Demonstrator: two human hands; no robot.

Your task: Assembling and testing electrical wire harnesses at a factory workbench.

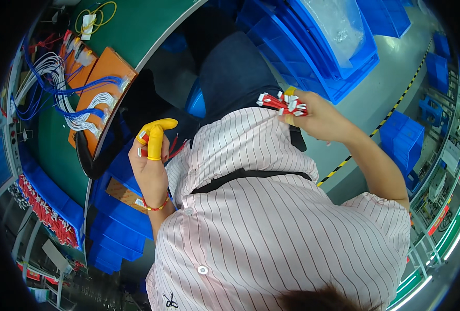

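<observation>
My right hand [321,118] is raised at the right and grips a bundle of short red wires with white connectors [284,102]; a yellow finger cot shows at its fingertip. My left hand [149,160] is at the left, beside my striped shirt [271,217], with yellow finger cots on the thumb and forefinger. It pinches a few thin red wires [174,149] that trail to the right, and a small white connector sits by the fingertip. A red bracelet circles the left wrist. The two hands are well apart.
A green workbench [136,26] curves along the upper left, carrying an orange board [103,70] strung with white and blue wires. Blue bins [313,57] stand at the top right, and more blue bins [113,228] at the lower left. Red wires [46,212] fill a tray at the left. Yellow-black tape [391,111] marks the floor.
</observation>
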